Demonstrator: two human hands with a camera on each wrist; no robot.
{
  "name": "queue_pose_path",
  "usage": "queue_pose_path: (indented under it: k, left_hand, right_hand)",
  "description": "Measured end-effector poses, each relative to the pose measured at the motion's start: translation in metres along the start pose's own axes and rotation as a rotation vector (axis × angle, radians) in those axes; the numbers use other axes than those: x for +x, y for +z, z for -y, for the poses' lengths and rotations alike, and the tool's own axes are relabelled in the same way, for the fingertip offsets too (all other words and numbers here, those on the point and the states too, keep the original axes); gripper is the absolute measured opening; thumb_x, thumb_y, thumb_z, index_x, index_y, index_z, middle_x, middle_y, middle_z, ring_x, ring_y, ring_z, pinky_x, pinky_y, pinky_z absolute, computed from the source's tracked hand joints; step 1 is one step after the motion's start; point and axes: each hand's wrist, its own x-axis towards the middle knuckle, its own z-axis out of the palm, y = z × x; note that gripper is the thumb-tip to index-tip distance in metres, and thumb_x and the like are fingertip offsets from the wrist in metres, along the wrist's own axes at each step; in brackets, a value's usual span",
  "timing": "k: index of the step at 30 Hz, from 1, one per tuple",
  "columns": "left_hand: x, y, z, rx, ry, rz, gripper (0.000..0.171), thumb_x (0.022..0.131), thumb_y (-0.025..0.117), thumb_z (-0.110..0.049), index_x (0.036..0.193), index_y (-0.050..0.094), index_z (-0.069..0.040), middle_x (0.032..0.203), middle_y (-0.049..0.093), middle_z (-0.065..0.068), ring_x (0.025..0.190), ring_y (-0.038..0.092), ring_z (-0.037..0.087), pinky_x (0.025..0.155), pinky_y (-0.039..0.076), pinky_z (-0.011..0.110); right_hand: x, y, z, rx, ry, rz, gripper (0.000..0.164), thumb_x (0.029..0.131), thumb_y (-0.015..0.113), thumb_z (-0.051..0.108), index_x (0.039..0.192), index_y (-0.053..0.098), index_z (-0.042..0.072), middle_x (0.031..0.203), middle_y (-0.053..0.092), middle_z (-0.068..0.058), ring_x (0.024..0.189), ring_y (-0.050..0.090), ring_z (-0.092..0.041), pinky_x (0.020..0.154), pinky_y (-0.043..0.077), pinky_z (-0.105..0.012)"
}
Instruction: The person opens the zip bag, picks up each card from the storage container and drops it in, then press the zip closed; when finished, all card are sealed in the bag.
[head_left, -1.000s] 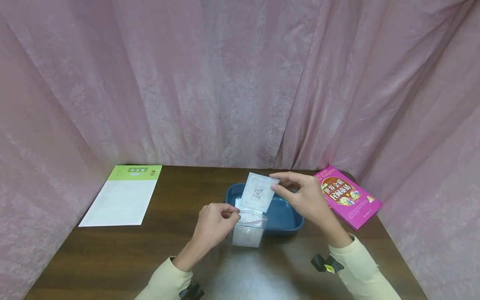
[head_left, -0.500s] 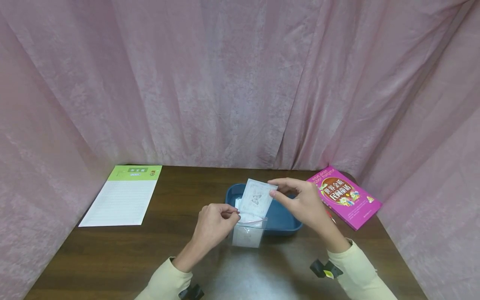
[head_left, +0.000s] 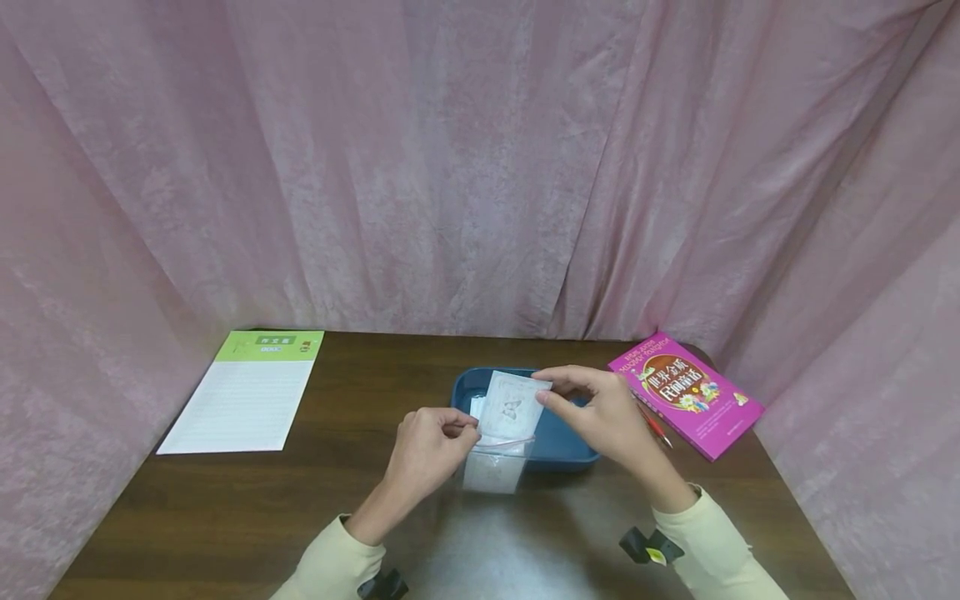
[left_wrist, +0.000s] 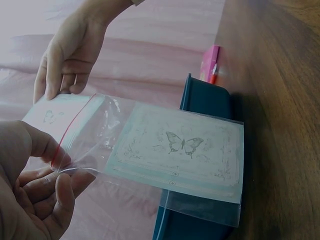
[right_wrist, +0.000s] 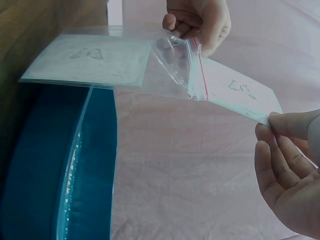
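Note:
My left hand [head_left: 431, 442] pinches the mouth of a clear zip-lock bag [left_wrist: 117, 120] with a red seal line. Inside the bag lies a pale card [left_wrist: 175, 145] printed with a butterfly. Between thumb and fingers, my right hand [head_left: 600, 408] holds the corner of another white butterfly card [head_left: 513, 408]. In the right wrist view that card's lower end [right_wrist: 212, 75] is at the red seal line, partly within the bag's mouth. Both hands are over the near side of a blue plastic tray [head_left: 562, 442], and the bag hangs across its front rim.
White paper pieces [head_left: 476, 406] show in the tray's left part. A pink storybook [head_left: 690, 392] lies at the right, with a red pen [head_left: 656, 425] along its edge. A green-topped writing pad [head_left: 247, 400] lies at the left. A pink curtain [head_left: 450, 167] hangs behind the table [head_left: 225, 517].
My right hand has moved down and slightly left, bringing the card lower into the bag's mouth. The red pen by the book has come into view. My left hand has stayed in place.

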Motion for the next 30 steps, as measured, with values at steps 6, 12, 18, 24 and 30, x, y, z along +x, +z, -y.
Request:
queue_pose_path:
  k: [6,12,18,24,30]
  left_hand:
    - [0.000,0.000,-0.001,0.000,-0.001,-0.006,0.014,0.090,0.069,-0.014,0.093,0.082,-0.008,0.086,0.078,0.003,0.064,0.063,0.010,0.051,0.048,0.026]
    - [0.000,0.001,0.000,0.004,-0.003,-0.008,0.015,0.091,0.068,-0.015,0.094,0.082,-0.007,0.087,0.079,0.003,0.065,0.064,0.009,0.053,0.050,0.026]
    - [0.001,0.002,0.000,0.002,-0.013,0.002,0.017,0.090,0.068,-0.015,0.095,0.082,-0.007,0.088,0.079,0.004,0.068,0.065,0.010,0.056,0.052,0.027]
    - [0.001,0.002,0.001,0.006,-0.004,-0.004,0.016,0.090,0.068,-0.015,0.094,0.082,-0.008,0.086,0.078,0.002,0.069,0.067,0.008,0.059,0.054,0.026]
    - [0.000,0.002,0.001,0.009,0.003,-0.005,0.016,0.090,0.068,-0.014,0.094,0.082,-0.007,0.086,0.078,0.002,0.069,0.066,0.008,0.058,0.053,0.026]
  right_hand:
    - [-0.002,0.005,-0.007,0.012,-0.001,0.023,0.024,0.089,0.080,0.018,0.112,0.079,0.019,0.104,0.077,0.004,0.081,0.069,-0.010,0.070,0.058,-0.030]
    - [-0.005,0.011,-0.010,0.043,0.017,0.048,0.023,0.089,0.080,0.018,0.112,0.079,0.018,0.105,0.077,0.002,0.080,0.068,-0.012,0.069,0.058,-0.030]
    - [-0.009,0.017,-0.014,0.068,0.026,0.063,0.022,0.090,0.079,0.017,0.111,0.079,0.018,0.108,0.077,0.002,0.084,0.068,-0.011,0.074,0.059,-0.031]
    - [-0.011,0.022,-0.019,0.073,0.020,0.065,0.019,0.091,0.078,0.018,0.109,0.080,0.019,0.106,0.077,0.004,0.085,0.068,-0.011,0.075,0.058,-0.030]
    - [-0.015,0.027,-0.022,0.057,-0.009,0.067,0.017,0.091,0.078,0.019,0.108,0.080,0.019,0.102,0.077,0.007,0.086,0.068,-0.009,0.075,0.058,-0.028]
